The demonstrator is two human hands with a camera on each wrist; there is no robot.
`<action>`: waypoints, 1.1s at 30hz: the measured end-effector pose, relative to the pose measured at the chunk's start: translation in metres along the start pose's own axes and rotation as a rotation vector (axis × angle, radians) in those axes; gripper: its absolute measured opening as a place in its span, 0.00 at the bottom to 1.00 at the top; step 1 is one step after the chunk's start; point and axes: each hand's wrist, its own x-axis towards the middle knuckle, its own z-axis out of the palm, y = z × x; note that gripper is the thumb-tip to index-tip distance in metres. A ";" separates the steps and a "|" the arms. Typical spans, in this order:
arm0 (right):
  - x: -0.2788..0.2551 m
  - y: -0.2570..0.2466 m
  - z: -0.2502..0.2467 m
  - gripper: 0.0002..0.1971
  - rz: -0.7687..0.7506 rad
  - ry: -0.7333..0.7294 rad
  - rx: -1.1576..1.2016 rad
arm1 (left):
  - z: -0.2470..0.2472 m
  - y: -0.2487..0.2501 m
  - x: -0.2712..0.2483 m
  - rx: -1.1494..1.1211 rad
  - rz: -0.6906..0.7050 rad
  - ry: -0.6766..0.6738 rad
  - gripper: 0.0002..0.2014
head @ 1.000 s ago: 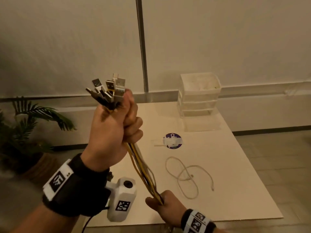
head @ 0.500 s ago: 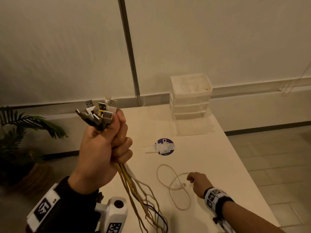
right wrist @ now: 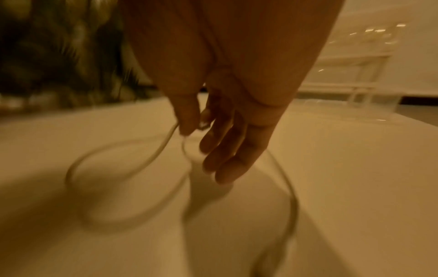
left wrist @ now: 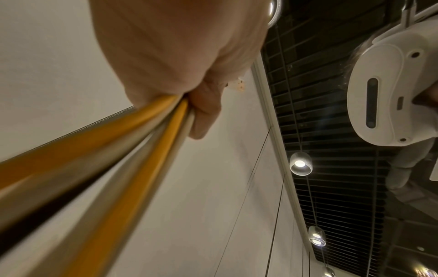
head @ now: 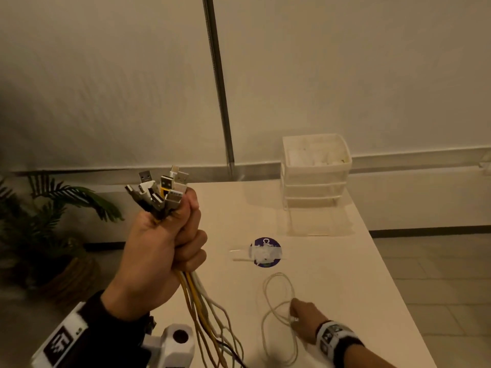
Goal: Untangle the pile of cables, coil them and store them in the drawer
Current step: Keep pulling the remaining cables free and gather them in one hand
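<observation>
Risk first: snagging or slipping among the bundle of cables (head: 202, 309) held high at about 9 o'clock, likely if the trailing yellow and white strands catch the loose white cable (head: 276, 312) on the table (head: 345, 274) during lifting. Left hand (head: 159, 251) fisted tight round the bundle, plugs fanned out above the knuckles. Right hand (head: 305, 321) low at 5 o'clock, thumb and forefinger pinching the white cable, other fingers (right wrist: 227, 150) loosely extended; drawer unit (head: 316, 171) waiting at 1 o'clock.
</observation>
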 end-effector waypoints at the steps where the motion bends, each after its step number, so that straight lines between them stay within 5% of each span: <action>1: -0.001 0.003 -0.013 0.12 -0.016 0.028 0.023 | 0.000 0.000 0.001 0.001 0.007 0.001 0.15; 5: -0.019 -0.011 -0.079 0.04 -0.130 0.036 -0.091 | 0.001 -0.002 0.008 0.018 0.027 0.064 0.09; 8: -0.023 -0.041 -0.126 0.09 -0.154 0.041 -0.310 | 0.002 -0.002 0.012 0.033 0.021 0.050 0.10; 11: -0.031 -0.066 -0.169 0.12 -0.191 0.170 -0.233 | 0.000 -0.003 0.014 0.009 0.035 -0.019 0.12; 14: -0.044 -0.080 -0.192 0.08 -0.255 0.304 0.376 | -0.005 -0.002 0.014 -0.021 0.040 -0.054 0.17; 18: -0.068 -0.107 -0.188 0.09 -0.274 0.184 1.424 | -0.010 0.000 0.013 -0.034 0.031 -0.013 0.14; 22: -0.085 -0.145 -0.181 0.14 -0.258 0.122 1.820 | -0.012 0.001 0.015 -0.030 0.001 0.007 0.11; 26: -0.109 -0.183 -0.190 0.12 -0.342 0.204 1.699 | -0.011 -0.002 0.017 0.006 -0.030 0.015 0.06; 30: -0.136 -0.209 -0.191 0.17 -0.585 0.205 1.469 | -0.007 -0.006 0.018 -0.063 -0.075 0.097 0.13; 33: -0.143 -0.225 -0.188 0.14 -0.620 0.464 1.257 | -0.003 -0.008 0.017 -0.059 -0.097 0.105 0.20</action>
